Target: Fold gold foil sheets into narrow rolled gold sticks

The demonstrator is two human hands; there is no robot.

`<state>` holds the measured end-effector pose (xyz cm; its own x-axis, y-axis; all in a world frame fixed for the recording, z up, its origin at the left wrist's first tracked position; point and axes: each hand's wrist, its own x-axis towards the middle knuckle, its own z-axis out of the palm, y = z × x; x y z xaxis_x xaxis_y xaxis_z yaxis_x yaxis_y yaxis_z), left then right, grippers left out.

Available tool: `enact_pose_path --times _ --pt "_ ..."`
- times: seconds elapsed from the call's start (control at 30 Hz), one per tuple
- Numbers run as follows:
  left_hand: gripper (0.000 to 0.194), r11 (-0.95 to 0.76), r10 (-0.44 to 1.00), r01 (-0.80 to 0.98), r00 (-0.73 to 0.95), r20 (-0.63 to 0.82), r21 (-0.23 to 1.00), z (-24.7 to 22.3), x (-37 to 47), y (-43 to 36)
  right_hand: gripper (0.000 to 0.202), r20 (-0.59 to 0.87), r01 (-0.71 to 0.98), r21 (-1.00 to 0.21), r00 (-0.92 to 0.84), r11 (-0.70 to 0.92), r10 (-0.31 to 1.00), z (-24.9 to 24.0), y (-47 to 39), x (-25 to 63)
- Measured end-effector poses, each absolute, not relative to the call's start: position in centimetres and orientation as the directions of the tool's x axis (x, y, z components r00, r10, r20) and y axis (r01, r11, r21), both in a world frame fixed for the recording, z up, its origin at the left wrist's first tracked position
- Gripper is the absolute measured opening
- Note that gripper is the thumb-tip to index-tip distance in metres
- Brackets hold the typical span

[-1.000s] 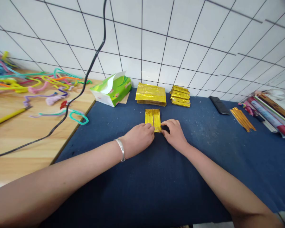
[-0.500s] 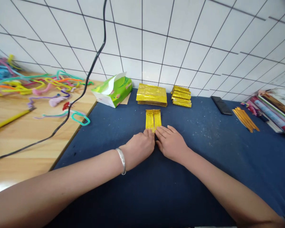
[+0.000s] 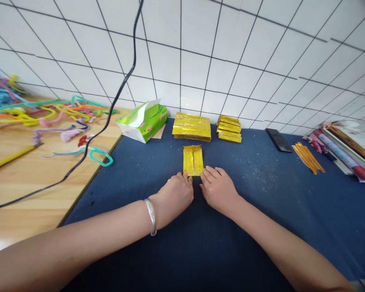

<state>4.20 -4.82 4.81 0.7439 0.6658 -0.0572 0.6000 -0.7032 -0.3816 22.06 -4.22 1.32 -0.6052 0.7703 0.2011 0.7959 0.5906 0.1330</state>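
A folded gold foil sheet lies flat on the dark blue cloth, with a seam down its middle. At its lower left corner is my left hand, fingers curled together, fingertips on the edge; a silver bangle circles the wrist. My right hand rests palm down at the lower right corner, its fingers stretched out. Behind the sheet sits a stack of gold foil sheets, and to the right of that a pile of narrow folded gold pieces.
A green tissue box stands back left. On the wooden surface are coloured pipe cleaners, a yellow stick and a black cable. At right lie a black phone, orange-gold strips and books.
My hands have moved slightly apart at the sheet's lower edge, and more of that edge shows. The whole view has shifted slightly.
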Motion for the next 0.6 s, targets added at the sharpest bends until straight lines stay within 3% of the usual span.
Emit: enact_pose_path --times 0.4,0.6 --pt "0.023 -0.729 0.624 0.568 0.781 -0.027 -0.382 4.9 4.2 -4.9 0.038 0.184 0.803 0.120 -0.595 0.583 0.782 1.6 -4.3 21.8" --pt "0.011 -0.833 0.535 0.523 0.844 -0.025 -0.181 5.4 2.1 -2.0 0.034 0.151 0.820 0.048 -0.571 0.571 0.807 2.5 -4.0 22.2"
